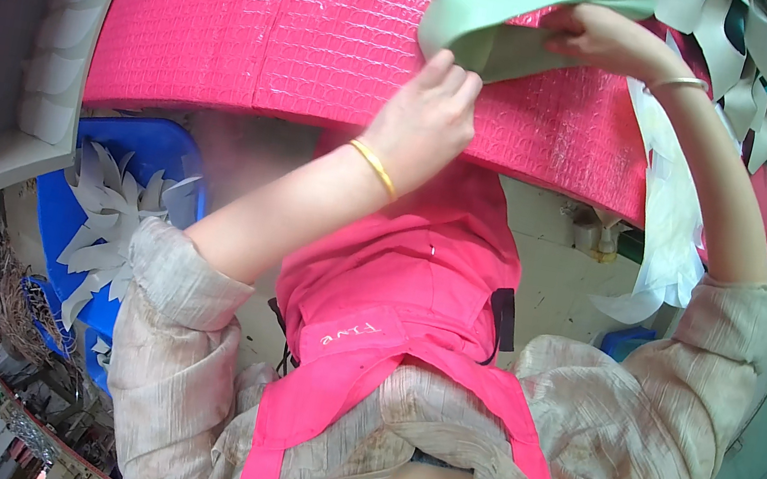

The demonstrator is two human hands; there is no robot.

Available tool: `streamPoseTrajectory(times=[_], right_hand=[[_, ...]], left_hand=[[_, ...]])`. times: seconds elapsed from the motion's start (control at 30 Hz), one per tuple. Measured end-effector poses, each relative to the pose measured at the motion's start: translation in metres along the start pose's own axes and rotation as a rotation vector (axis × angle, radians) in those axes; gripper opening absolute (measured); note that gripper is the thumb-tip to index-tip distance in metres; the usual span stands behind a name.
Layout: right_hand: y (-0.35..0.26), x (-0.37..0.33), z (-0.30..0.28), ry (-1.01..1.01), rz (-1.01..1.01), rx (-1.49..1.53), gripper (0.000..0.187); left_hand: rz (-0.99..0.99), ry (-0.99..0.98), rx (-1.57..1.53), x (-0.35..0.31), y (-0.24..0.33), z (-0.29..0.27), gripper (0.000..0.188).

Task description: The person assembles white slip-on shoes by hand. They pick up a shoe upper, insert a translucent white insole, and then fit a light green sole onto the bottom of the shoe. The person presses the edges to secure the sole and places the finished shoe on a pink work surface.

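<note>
Over the pink-covered table, a pale green bendy sheet is curved round into an open loop. My left hand has its fingers pinched together at the sheet's lower left edge. At the other end, my right hand holds the sheet between thumb and fingers; part of the fingers is hidden behind its fold. The sheet's far end runs past the top edge of the view. Its material I cannot tell for sure.
A glossy pink quilted cover spans the table. White and green curved pieces hang at the right, with white strips draped over the edge. Left are a blue bin of white leaf-shaped offcuts and a grey shelf.
</note>
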State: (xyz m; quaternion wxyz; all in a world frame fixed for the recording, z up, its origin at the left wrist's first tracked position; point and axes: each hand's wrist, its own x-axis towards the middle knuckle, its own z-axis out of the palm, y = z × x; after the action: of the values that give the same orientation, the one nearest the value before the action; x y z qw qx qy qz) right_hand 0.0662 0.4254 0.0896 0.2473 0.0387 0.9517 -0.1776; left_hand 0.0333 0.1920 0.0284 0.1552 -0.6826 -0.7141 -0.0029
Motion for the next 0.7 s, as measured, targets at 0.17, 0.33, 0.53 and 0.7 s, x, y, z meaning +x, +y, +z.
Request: streamPoseTrajectory(times=[0.17,0.33,0.53,0.7], right_hand=[[-0.003,0.009,0.037,0.09,-0.062,0.107,0.049],[-0.032,0.02,0.042,0.111,0.044,0.368,0.038],[-0.019,0.02,0.06,0.262,-0.014,0.376,0.031],[-0.026,0.019,0.043,0.099,0.023,0.49,0.031]], left_hand=[[-0.043,0.086,-0.076,0.003,0.007,0.008,0.028],[-0.128,0.132,-0.262,-0.005,0.004,0.014,0.037],[-0.192,0.204,-0.384,-0.003,0.006,0.017,0.038],[-0.2,0.169,-0.403,-0.005,0.003,0.021,0.037]])
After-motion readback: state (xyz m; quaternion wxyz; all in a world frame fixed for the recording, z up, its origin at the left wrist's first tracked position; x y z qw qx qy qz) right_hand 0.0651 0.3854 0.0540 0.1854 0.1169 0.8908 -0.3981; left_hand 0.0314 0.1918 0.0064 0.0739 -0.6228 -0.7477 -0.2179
